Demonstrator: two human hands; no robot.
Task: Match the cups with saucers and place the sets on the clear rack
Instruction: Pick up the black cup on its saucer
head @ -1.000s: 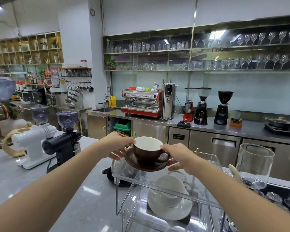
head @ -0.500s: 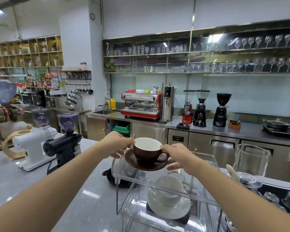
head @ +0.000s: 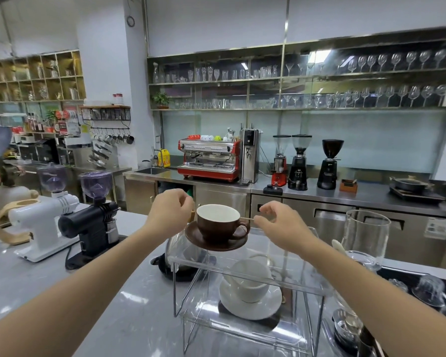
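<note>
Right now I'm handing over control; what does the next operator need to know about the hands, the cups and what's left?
Left hand: open, empty, just left of the brown cup.
Right hand: open, empty, just right of its handle.
Brown cup sits on the brown saucer on the clear rack, top tier.
White cup on the white saucer, lower tier.
Done: two matched sets racked.
Left: no other loose cups or saucers in view; withdraw hands and check.

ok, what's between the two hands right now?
Head view: the brown cup on its brown saucer, atop the clear rack, sits between left hand and right hand.
</note>
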